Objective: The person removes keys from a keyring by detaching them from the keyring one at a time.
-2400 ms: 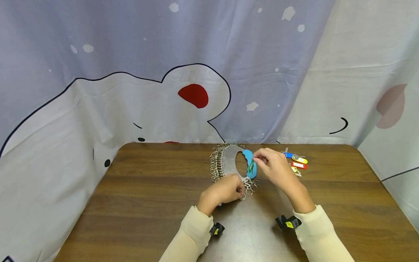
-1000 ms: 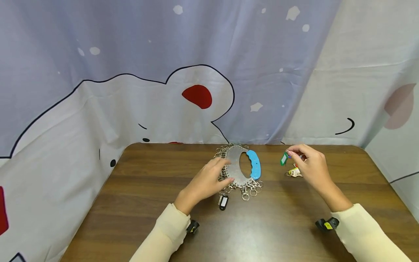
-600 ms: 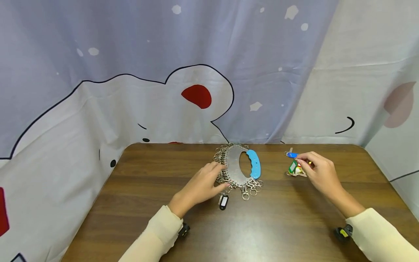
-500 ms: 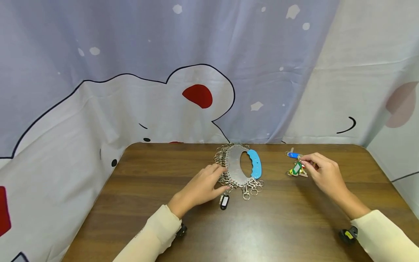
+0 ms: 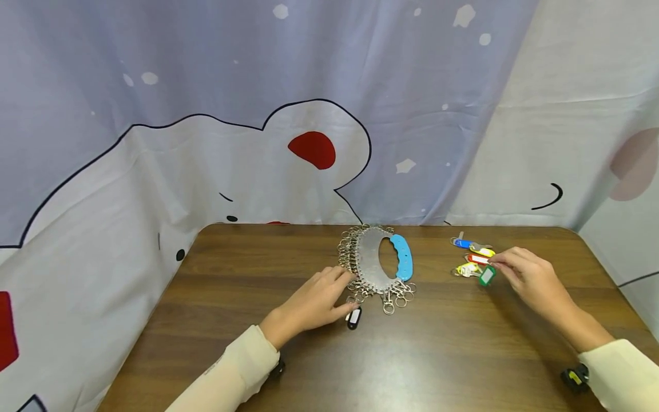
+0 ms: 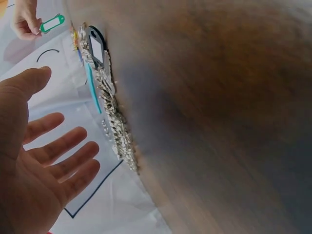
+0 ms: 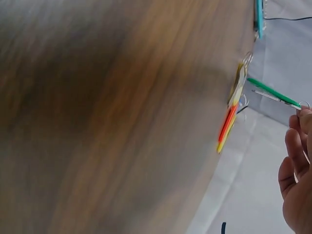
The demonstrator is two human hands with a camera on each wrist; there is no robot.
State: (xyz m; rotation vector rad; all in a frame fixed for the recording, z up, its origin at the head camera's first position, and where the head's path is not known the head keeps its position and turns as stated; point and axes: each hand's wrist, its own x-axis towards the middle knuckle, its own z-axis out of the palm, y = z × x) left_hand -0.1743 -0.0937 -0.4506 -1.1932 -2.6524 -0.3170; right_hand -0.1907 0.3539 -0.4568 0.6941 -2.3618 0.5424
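Observation:
My right hand (image 5: 532, 282) pinches the ring of a green key tag (image 5: 487, 276), which hangs with a key beside it, as the right wrist view shows. Just left of it on the table lie a red key tag (image 5: 479, 260), a blue one (image 5: 461, 244) and yellow ones (image 5: 467, 269) with keys. My left hand (image 5: 311, 303) hovers with spread, relaxed fingers, holding nothing, near the left side of a metal key holder plate (image 5: 368, 257). That plate has a blue handle (image 5: 404, 257) and many clip rings along its edge. A black key tag (image 5: 353, 318) hangs from its near side.
The brown wooden table (image 5: 437, 355) runs back to a patterned curtain (image 5: 231, 171) right behind its far edge. Loose clips with rings (image 5: 396, 297) stick out from the plate toward the near side.
My right hand has carried the green key tag from the blue handle rightward to the other tags, and lately further right and nearer. My left hand has let go of the clips and drawn back left.

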